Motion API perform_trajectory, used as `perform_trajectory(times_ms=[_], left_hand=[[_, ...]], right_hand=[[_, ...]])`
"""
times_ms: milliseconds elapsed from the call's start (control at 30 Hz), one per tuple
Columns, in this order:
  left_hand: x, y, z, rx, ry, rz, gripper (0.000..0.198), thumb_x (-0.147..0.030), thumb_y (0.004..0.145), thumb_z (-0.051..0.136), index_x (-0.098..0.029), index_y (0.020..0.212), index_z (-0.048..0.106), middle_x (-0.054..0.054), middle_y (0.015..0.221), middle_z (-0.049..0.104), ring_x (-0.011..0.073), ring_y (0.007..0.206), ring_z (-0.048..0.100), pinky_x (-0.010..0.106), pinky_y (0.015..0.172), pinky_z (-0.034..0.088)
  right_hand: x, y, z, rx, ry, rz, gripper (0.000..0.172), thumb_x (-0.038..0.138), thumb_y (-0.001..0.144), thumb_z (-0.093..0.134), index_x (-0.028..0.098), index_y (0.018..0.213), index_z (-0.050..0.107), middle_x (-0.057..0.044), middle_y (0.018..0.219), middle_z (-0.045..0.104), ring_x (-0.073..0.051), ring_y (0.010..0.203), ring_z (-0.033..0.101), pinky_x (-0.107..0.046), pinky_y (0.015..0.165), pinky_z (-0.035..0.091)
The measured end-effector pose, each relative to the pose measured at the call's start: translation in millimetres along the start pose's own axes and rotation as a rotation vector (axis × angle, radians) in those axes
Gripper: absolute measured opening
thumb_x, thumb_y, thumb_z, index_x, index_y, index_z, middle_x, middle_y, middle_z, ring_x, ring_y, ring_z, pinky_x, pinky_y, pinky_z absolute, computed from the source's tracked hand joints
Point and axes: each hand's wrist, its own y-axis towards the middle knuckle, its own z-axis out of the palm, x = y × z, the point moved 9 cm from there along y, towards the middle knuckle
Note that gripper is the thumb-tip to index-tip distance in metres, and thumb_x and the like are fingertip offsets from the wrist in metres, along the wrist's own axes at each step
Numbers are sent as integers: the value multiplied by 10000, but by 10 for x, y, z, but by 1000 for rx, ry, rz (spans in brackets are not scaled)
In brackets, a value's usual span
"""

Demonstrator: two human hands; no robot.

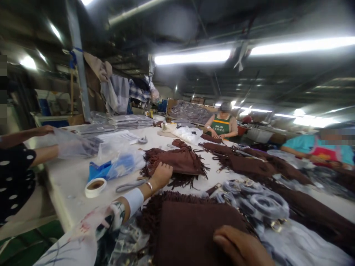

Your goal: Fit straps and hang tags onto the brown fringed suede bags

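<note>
My left hand (161, 175), with a bracelet and a white band on its forearm, reaches forward to a brown fringed bag (183, 162) lying on the table. Its fingers are curled down at the near edge of that bag. Close to me lies another brown fringed bag (191, 225), flat, with fringe along its far and left sides. Over this bag's right part rests my right hand (242, 245), its fingers bent and close together on the edge; the underside of the grip is hidden.
A roll of white tape (95, 187) and a blue plastic piece (100, 170) lie left on the table (63, 188). Plastic-wrapped straps (266, 203) and more brown bags (249, 166) cover the right. A co-worker's hands (46, 140) hold clear plastic at left; two people work across the table.
</note>
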Motion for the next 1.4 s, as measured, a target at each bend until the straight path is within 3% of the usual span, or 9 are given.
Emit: perform_trajectory(times_ms=[167,333,433,533,667,867,1033,1233,1400], left_hand=[[4,43,-716,-91,64,48,224,-81,917,390,-60,1052,568,197,1022,606,294,991,569,431,872,433],[-291,-311,-1366,-117,73,220,190,-167,962,385,-135,1071,538,129,1041,592,251,983,554,392,882,454],[-425,-569,-1603,-128,45,335,202,-191,977,368,-148,1097,525,106,1017,589,241,970,553,388,877,468],[-441,-774,-1805,-119,-16,365,197,-179,977,378,-153,1104,526,87,1019,595,222,960,562,368,877,480],[-610,-1232,-2068,-180,-94,436,293,-117,962,391,-153,1237,485,107,1163,584,228,1101,532,396,978,451],[-942,-2151,-1526,39,-277,400,523,-68,930,427,-233,1425,379,98,1379,517,235,1275,461,407,1083,387],[-817,-2425,-1181,218,-572,239,664,-383,881,648,-264,1462,351,82,1501,402,260,1371,376,392,1144,318],[-661,-2340,-1243,100,-749,84,330,-253,981,408,-239,1276,556,57,1310,579,206,1231,515,358,1086,372],[-838,-2344,-1071,65,-605,142,590,-105,816,566,-270,1373,463,70,1356,474,223,1248,470,358,1063,388]], right_hand=[[220,493,-661,-400,-243,32,320,338,954,490,241,1256,534,-98,1238,631,-260,1095,614,-394,914,492],[478,1220,-640,-325,-449,-2,860,280,776,737,230,1500,276,-118,1502,418,-306,1319,435,-425,1038,369],[467,1384,-568,-227,-429,39,511,284,832,665,275,1323,525,-35,1107,715,-211,947,667,-285,767,464],[589,1251,-741,-215,-456,43,177,236,870,587,265,1025,668,-4,814,732,-185,750,670,-259,652,416],[891,733,-1057,-290,-533,-23,276,110,851,532,238,1072,637,-50,950,717,-225,894,642,-325,788,419],[656,-125,-369,-221,-472,-142,608,24,781,485,226,1354,512,-92,1295,621,-240,1136,580,-391,959,441],[352,-458,-29,-121,-182,-94,482,176,877,518,204,1358,501,-94,1358,574,-208,1246,519,-377,1048,414],[913,-629,-273,-342,-139,-56,194,244,951,467,217,1038,639,-81,1063,691,-213,986,644,-332,861,468],[1463,-526,186,-297,42,135,305,345,1003,414,238,779,592,6,703,698,-161,633,674,-246,568,368]])
